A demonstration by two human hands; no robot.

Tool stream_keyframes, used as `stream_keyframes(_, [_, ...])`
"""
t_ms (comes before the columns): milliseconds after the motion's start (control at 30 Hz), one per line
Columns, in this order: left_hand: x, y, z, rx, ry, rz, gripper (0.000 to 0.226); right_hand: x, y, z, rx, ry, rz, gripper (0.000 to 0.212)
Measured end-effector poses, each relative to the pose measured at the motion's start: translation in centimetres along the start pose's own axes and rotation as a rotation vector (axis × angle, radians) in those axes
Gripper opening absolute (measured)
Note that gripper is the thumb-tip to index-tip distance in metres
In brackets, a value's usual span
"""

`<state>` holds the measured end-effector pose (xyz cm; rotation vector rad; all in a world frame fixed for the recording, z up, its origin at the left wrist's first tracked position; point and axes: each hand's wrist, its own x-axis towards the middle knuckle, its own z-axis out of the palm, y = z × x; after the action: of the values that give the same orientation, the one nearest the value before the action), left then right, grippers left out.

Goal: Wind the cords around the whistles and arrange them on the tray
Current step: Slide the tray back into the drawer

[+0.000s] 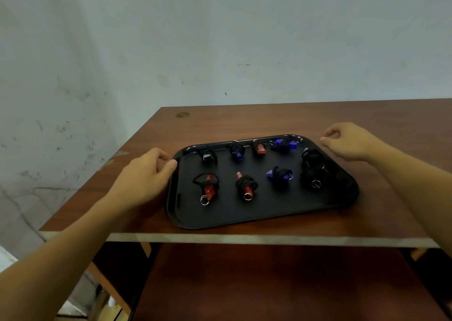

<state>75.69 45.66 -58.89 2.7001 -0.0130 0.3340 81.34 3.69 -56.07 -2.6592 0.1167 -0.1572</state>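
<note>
Black whistle (314, 174) blends into dark tray (220, 215); its cord is indistinct.

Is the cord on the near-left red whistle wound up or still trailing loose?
Wound. The black cord is bunched around the red whistle on the black plastic tray; nothing trails off.

no readable text, labels, brands or numbers on the tray (244, 219), whistles, table or wall
</note>
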Motion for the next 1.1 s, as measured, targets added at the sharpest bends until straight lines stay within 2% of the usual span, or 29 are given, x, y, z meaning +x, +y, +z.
stream_keyframes(133, [0.0,0.2,0.4,0.158,-0.148,-0.07,0.05,-0.8,1.6,0.9,0.037,-0.024,0.058,0.023])
stream_keyframes(233, [0.0,1.1,0.3,0.089,-0.158,-0.058,0.033,-1.4,1.3,1.6,-0.02,-0.071,0.031,0.024])
stream_keyframes(367, [-0.4,1.7,-0.1,-0.041,-0.128,-0.07,0.019,-2.6,1.0,1.6,-0.039,-0.044,0.005,0.018])
stream_keyframes(567, [-3.8,2.3,-1.2,-0.142,-0.068,-0.03,0.024,-7.1,1.2,0.7,0.055,-0.041,0.028,0.017])
stream_keyframes(767, [-8.9,4.0,-3.3,-0.228,0.07,0.021,0.024,-13.7,1.3,-1.4,0.152,0.015,0.029,0.016])
stream_keyframes(1000, [-17.4,4.0,-4.6,-0.351,0.053,-0.042,0.018,-23.5,2.3,-3.1,0.179,0.036,0.039,0.02])
stream_keyframes(1100, [-21.3,4.0,-4.5,-0.446,0.023,-0.054,0.023,-27.4,3.1,-3.0,0.182,-0.009,0.037,0.02])
